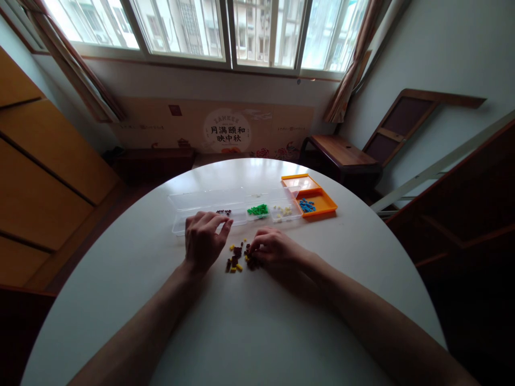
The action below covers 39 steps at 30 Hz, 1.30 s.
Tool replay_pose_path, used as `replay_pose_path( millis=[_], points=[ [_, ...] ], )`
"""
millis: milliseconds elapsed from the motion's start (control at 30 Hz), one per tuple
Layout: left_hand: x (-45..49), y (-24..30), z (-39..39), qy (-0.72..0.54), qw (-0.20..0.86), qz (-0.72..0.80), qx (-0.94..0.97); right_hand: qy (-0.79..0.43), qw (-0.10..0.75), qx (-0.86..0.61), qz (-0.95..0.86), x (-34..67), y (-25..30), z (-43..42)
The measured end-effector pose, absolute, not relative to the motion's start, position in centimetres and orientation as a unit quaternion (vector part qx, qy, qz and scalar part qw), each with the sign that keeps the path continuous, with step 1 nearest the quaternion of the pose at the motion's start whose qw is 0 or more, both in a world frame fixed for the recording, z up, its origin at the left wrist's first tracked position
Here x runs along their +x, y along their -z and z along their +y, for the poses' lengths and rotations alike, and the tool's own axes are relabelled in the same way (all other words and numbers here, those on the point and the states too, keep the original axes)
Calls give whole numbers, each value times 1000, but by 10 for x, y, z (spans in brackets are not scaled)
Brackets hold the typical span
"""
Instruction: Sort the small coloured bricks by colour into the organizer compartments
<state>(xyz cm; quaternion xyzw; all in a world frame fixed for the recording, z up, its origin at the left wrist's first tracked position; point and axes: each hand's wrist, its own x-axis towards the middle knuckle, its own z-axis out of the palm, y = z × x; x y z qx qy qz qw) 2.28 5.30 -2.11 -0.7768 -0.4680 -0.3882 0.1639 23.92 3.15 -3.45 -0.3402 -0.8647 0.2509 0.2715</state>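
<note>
A loose pile of small dark brown pieces (238, 250) and yellow pieces (233, 270), like tiny building bricks, lies on the table between my hands. My right hand (277, 246) has its bent fingers down in the right part of the pile, closed over the pieces; its fingertips are partly hidden. Over the near edge of a long clear plastic box (237, 219) is my left hand (204, 238), thumb and forefinger drawn together. Whether they hold a piece is too small to tell. Dark pieces (224, 212), green pieces (258, 209) and cream pieces (282, 210) sit in separate compartments.
An orange box (326, 206) with its lid open holds blue pieces (307, 205), right of the clear box. All of this stands on a round white table (241, 332). Beyond its edge are a wooden chair (341, 150), a window (241, 32) and yellow-brown cabinets (44, 177).
</note>
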Motion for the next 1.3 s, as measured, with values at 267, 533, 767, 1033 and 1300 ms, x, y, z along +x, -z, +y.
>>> replay_pose_path(
  millis=[267,533,767,1033,1300],
  points=[
    [25,18,52,409,144,-386,-814,-253,285,-378,-844,233,33,29],
    [29,11,43,378,77,-248,-889,-414,410,-402,-707,232,26,35],
    [29,13,44,367,105,-245,-891,-440,436,-396,-678,228,27,33],
    [26,13,46,378,97,-264,-882,-409,436,-403,-693,230,26,33],
    [20,16,55,478,161,-407,-762,-436,279,-363,-775,250,21,34]
  ],
)
